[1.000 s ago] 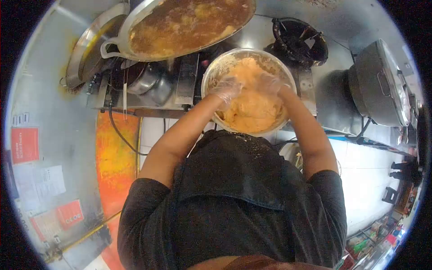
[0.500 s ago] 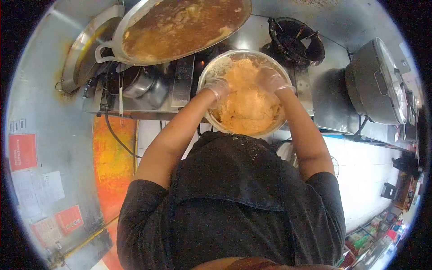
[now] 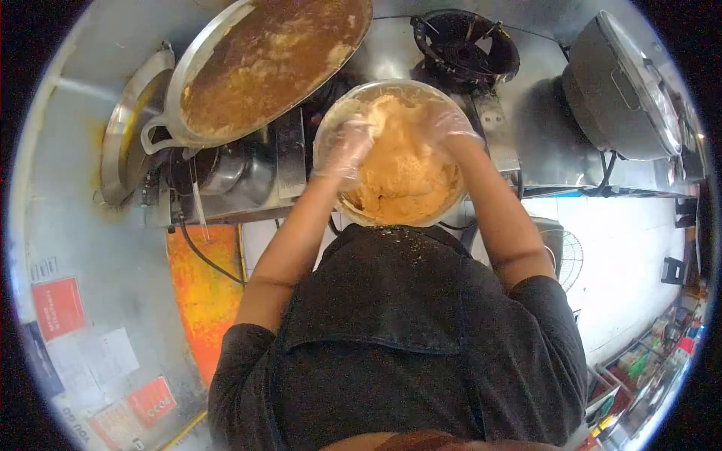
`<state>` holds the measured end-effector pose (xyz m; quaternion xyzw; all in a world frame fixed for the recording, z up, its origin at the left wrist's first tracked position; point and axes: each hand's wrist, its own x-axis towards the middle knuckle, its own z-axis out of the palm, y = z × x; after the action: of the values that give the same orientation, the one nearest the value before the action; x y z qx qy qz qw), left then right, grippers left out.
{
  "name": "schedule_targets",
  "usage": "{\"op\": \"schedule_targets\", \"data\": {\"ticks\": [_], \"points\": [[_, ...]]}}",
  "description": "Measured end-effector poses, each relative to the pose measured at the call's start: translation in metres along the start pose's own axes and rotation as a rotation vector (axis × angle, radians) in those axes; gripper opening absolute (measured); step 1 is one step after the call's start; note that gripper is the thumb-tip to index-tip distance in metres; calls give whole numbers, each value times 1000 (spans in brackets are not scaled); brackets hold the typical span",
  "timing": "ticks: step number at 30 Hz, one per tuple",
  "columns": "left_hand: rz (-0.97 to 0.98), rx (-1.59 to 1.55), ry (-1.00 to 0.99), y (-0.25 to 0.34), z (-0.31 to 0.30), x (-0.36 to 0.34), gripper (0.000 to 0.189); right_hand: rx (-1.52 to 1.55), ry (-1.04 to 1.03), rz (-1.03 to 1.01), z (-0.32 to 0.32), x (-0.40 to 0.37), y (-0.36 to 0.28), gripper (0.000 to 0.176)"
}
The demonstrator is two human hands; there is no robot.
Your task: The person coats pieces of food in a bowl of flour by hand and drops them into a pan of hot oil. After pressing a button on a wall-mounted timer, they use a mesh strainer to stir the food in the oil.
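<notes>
A round metal bowl (image 3: 325, 120) stands at the front edge of the stove, close to my dark apron. It holds an orange, lumpy, coated mixture (image 3: 406, 177). My left hand (image 3: 350, 149), in a clear plastic glove, is inside the bowl's left side against the mixture; its fingers are smeared by motion. On the right side, my right hand (image 3: 448, 126), also gloved, reaches into the upper part of the mixture. Its fingertips are blurred and partly hidden in the orange mass.
A large wok (image 3: 171, 105) of brown bubbling liquid sits at the upper left. Behind the bowl to the right is a black burner (image 3: 466, 49). A big lidded pot (image 3: 613, 90) stands at the right. A fan (image 3: 564, 255) is below on the floor side.
The view has turned slightly, shifting the wok and burner leftward. My left hand has come lower along the bowl's left side, and the mixture has changed shape.
</notes>
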<state>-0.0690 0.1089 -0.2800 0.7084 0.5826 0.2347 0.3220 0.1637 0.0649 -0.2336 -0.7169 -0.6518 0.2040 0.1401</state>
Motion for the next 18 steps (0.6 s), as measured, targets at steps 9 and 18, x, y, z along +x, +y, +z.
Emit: {"op": "schedule_targets", "data": {"ticks": [9, 18], "points": [[-481, -999, 7, 69, -25, -48, 14, -512, -161, -404, 22, 31, 6, 32], [-186, -910, -88, 18, -1, -30, 16, -24, -83, -8, 12, 7, -9, 30]]}}
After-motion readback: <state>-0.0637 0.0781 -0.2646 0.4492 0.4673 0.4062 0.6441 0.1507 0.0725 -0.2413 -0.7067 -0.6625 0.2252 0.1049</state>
